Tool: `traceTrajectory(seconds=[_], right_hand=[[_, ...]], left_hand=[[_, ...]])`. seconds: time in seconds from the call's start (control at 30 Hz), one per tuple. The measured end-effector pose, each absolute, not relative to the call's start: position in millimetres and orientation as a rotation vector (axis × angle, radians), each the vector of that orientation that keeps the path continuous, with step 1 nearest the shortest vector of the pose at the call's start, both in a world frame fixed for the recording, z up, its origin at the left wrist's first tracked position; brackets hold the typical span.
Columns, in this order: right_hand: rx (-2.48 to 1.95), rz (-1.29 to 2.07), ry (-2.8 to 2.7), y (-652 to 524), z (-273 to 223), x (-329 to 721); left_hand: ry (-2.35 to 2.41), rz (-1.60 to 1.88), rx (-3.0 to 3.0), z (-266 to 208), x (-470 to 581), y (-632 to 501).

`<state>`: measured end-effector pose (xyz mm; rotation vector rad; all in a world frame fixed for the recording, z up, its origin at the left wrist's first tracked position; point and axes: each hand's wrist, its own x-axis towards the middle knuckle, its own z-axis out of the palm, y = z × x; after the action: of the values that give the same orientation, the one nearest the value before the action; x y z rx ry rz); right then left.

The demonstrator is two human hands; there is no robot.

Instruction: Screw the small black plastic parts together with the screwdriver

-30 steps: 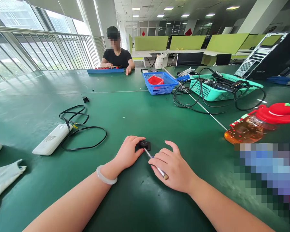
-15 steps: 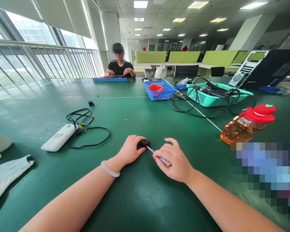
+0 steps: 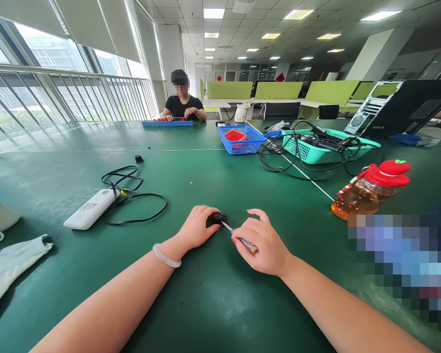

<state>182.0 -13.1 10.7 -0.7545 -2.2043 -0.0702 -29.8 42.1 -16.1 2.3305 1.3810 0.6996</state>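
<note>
In the middle of the green table (image 3: 220, 304), my left hand (image 3: 197, 225) grips a small black block-like part (image 3: 216, 217) between thumb and fingers. What exactly the part is cannot be made out. My right hand (image 3: 262, 245) pinches a slim screwdriver (image 3: 249, 245) with a clear handle and a yellowish end. Its metal shaft points left, and the tip touches or nearly touches the part's near right side. The little finger of that hand is lifted away. A pale bangle (image 3: 166, 257) circles my left wrist.
To the left lie a white power bank (image 3: 91, 210) with a black cord, a small black piece (image 3: 138, 159) and a cloth (image 3: 12, 264). Ahead stand a blue basket (image 3: 242, 147) and a green basket (image 3: 316, 156) with cables. A red-capped bottle (image 3: 367, 193) is at right; a person (image 3: 183, 105) sits opposite.
The view has tilted up and shifted very slightly. Both hands keep their hold on the black part and the screwdriver, almost unmoved.
</note>
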Motion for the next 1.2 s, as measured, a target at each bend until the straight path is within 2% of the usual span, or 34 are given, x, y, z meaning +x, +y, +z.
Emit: traceTrajectory(seconds=[0.47,0.97,1.2], right_hand=[[-0.723,-0.137,-2.191,-12.2,10.3,183.3],[-0.917,-0.174,-1.949,-3.9,6.0,185.9],[-1.043,0.176,-1.869,1.1,-2.7,185.8]], left_hand=[[1.403,0.692,2.257,-10.3,-28.9,40.9],[1.42,0.672,2.268,-13.2,-29.9,42.0],[1.396,0.643,2.274,-13.3,-29.8,43.3]])
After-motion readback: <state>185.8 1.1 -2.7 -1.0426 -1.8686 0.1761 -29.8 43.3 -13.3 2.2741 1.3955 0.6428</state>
